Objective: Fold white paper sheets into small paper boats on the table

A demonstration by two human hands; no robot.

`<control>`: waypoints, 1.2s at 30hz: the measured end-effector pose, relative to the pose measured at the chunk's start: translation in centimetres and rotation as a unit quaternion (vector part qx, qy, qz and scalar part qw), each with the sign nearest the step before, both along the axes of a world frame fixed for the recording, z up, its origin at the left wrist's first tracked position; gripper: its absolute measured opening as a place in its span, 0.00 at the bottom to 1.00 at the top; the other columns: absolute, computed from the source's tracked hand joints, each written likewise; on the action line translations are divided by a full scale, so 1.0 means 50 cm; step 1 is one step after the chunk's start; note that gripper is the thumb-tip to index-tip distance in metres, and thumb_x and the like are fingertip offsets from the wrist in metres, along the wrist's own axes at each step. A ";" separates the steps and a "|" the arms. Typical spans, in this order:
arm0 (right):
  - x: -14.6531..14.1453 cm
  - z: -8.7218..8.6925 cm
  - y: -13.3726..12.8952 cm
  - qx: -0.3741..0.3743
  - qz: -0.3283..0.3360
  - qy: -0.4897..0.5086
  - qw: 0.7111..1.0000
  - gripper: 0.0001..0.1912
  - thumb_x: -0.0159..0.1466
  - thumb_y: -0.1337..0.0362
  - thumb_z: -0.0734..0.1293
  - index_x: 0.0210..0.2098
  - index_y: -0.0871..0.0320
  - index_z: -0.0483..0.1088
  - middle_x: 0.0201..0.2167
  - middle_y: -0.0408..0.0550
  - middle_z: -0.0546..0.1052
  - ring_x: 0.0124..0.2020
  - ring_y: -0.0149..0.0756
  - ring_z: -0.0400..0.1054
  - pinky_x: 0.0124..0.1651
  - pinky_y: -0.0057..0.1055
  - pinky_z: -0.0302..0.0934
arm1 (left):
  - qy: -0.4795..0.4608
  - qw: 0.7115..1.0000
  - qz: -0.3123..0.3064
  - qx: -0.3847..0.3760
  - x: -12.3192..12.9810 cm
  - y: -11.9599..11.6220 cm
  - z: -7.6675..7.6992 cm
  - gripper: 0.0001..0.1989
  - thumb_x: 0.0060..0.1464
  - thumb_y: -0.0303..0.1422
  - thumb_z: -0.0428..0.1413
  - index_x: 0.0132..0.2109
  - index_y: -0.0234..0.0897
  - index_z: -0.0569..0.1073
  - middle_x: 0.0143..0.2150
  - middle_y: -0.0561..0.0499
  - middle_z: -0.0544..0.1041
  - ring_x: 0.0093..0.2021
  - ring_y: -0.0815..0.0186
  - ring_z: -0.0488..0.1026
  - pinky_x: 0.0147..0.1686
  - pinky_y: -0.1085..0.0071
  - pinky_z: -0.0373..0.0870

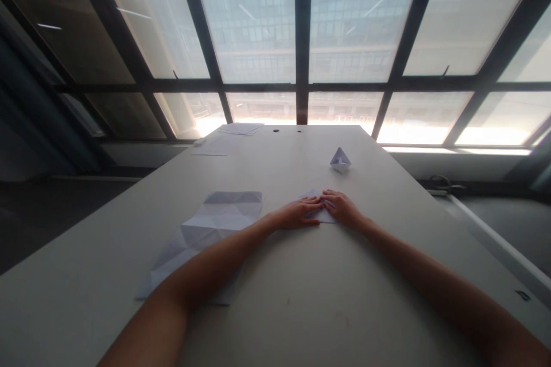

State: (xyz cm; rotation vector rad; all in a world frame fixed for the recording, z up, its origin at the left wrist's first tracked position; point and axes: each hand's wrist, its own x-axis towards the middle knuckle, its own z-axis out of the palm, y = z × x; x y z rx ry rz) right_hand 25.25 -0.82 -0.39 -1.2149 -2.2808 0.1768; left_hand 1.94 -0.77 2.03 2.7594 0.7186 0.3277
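Observation:
A small folded white paper [326, 217] lies flat on the white table [275, 172], partly hidden under both hands. My left hand [298, 213] rests on its left part with the fingers stretched out flat. On its right part lies my right hand [342, 208], fingers extended toward the left hand. The fingertips of the two hands meet or nearly meet over the paper. Beyond the right hand stands a folded paper boat [340, 160].
A large creased sheet [228, 212] lies to the left, partly behind my left forearm. Flat white sheets [241, 128] are at the table's far left corner. Dark-framed windows [302, 40] rise past the far edge.

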 end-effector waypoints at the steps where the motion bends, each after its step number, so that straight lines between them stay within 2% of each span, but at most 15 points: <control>1: 0.001 -0.002 0.002 0.003 0.005 0.011 1.000 0.16 0.66 0.64 0.63 0.52 0.55 0.76 0.56 0.55 0.75 0.61 0.45 0.66 0.64 0.43 0.58 | -0.005 1.000 0.001 0.002 0.000 -0.001 0.000 0.32 0.63 0.44 0.55 0.69 0.39 0.61 0.71 0.41 0.56 0.71 0.53 0.54 0.68 0.57 0.52; 4: 0.003 -0.008 0.007 0.009 0.028 0.039 0.999 0.15 0.65 0.67 0.64 0.47 0.53 0.79 0.53 0.53 0.78 0.58 0.44 0.68 0.62 0.43 0.60 | -0.018 1.000 -0.005 0.016 0.002 -0.006 0.002 0.29 0.64 0.42 0.55 0.68 0.38 0.62 0.70 0.40 0.59 0.69 0.54 0.57 0.68 0.57 0.52; 8: 0.003 -0.007 0.005 0.021 0.053 0.062 0.996 0.14 0.63 0.70 0.64 0.43 0.53 0.80 0.47 0.51 0.80 0.50 0.41 0.73 0.57 0.40 0.65 | -0.033 0.999 -0.016 0.030 0.005 -0.014 0.008 0.32 0.62 0.45 0.56 0.68 0.36 0.62 0.69 0.38 0.60 0.69 0.50 0.58 0.68 0.55 0.53; 10: 0.001 -0.002 0.000 0.020 0.063 0.067 0.996 0.15 0.62 0.72 0.64 0.42 0.53 0.80 0.45 0.50 0.80 0.48 0.40 0.73 0.56 0.39 0.65 | -0.039 0.999 -0.012 0.030 0.007 -0.015 0.009 0.31 0.62 0.44 0.56 0.67 0.37 0.64 0.68 0.39 0.62 0.68 0.51 0.59 0.67 0.55 0.54; 15: -0.001 0.006 -0.008 0.015 0.067 0.067 0.995 0.15 0.63 0.72 0.64 0.43 0.52 0.79 0.45 0.50 0.79 0.49 0.40 0.72 0.56 0.38 0.64 | -0.044 0.998 -0.009 0.034 0.009 -0.009 0.001 0.26 0.63 0.42 0.56 0.65 0.39 0.67 0.67 0.41 0.64 0.68 0.52 0.60 0.67 0.56 0.55; 19: -0.001 0.005 -0.008 0.018 0.066 0.061 0.996 0.15 0.63 0.72 0.64 0.43 0.53 0.79 0.45 0.50 0.79 0.49 0.40 0.72 0.56 0.38 0.64 | -0.038 0.998 -0.002 0.043 0.007 -0.008 -0.003 0.27 0.62 0.44 0.56 0.64 0.38 0.67 0.68 0.40 0.63 0.68 0.52 0.60 0.68 0.57 0.55; 25: -0.003 0.005 -0.008 0.016 0.063 0.050 0.997 0.15 0.63 0.71 0.64 0.43 0.52 0.79 0.44 0.50 0.79 0.48 0.40 0.72 0.55 0.38 0.64 | -0.040 0.998 0.011 0.049 0.008 -0.013 -0.002 0.26 0.61 0.43 0.57 0.63 0.40 0.69 0.66 0.42 0.67 0.66 0.53 0.63 0.66 0.57 0.58; 36: -0.003 0.006 -0.010 0.026 0.064 0.041 0.997 0.14 0.65 0.70 0.63 0.43 0.54 0.79 0.44 0.50 0.79 0.48 0.40 0.71 0.55 0.36 0.64 | -0.031 0.997 -0.002 0.078 0.009 -0.019 0.005 0.22 0.64 0.43 0.53 0.61 0.38 0.71 0.63 0.40 0.69 0.64 0.53 0.66 0.64 0.59 0.60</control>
